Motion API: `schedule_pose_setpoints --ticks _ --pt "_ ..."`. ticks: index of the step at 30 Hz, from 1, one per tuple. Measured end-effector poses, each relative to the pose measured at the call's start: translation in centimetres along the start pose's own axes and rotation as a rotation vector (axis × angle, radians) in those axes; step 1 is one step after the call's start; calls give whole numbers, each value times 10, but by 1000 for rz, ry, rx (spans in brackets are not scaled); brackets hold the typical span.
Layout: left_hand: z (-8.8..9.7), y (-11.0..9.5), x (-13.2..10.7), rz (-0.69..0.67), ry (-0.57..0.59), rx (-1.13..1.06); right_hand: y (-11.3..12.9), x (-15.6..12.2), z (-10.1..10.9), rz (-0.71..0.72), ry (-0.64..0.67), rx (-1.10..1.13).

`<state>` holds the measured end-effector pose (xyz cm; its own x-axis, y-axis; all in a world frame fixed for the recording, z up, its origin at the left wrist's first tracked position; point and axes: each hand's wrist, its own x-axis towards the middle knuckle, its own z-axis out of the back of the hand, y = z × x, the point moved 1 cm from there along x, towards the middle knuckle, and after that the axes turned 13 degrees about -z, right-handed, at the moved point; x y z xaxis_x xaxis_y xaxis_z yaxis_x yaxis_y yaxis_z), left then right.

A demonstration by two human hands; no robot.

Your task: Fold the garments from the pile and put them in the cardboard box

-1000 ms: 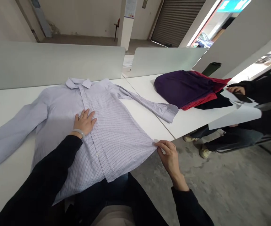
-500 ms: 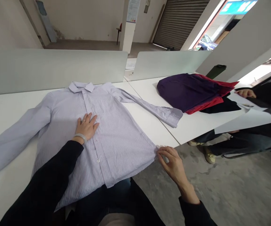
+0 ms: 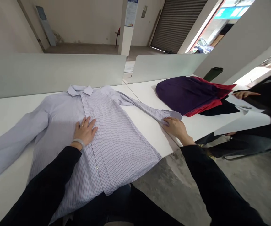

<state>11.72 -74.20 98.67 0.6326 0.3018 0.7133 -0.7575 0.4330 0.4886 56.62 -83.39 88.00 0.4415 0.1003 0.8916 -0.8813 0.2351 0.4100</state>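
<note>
A striped, pale purple long-sleeved shirt (image 3: 123,141) lies front up, collar away from me, its hem hanging over the near edge of the white table (image 3: 149,130). My left hand (image 3: 85,132) rests flat on the shirt front beside the button placket, fingers spread, holding nothing. At the right, my right hand (image 3: 176,128) has its fingers closed on the cuff end of the right-side sleeve (image 3: 147,109). That sleeve stretches out across the table seam; its fingertips' exact grip is partly hidden by the hand. The other sleeve (image 3: 17,131) extends to the left.
Folded purple and red cloth (image 3: 184,94) lies just beyond the right cuff. Frosted partitions (image 3: 78,72) stand along the table's far edge. At the right sits another person, whose hand (image 3: 245,94) is near white papers (image 3: 246,121).
My right hand has left the shirt's lower right hem corner and moved up to the sleeve cuff. My left hand stays flat on the shirt front.
</note>
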Motion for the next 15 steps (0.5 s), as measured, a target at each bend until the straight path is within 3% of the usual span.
schedule_pose_setpoints --ticks 3,8,15 --pt "1 -1 -1 2 -3 3 -5 21 4 -136 22 31" --pt "0 0 0 -8 -23 12 -22 75 41 -498 42 621" --pt "-1 3 -1 -17 -47 30 -24 134 108 -501 18 930"
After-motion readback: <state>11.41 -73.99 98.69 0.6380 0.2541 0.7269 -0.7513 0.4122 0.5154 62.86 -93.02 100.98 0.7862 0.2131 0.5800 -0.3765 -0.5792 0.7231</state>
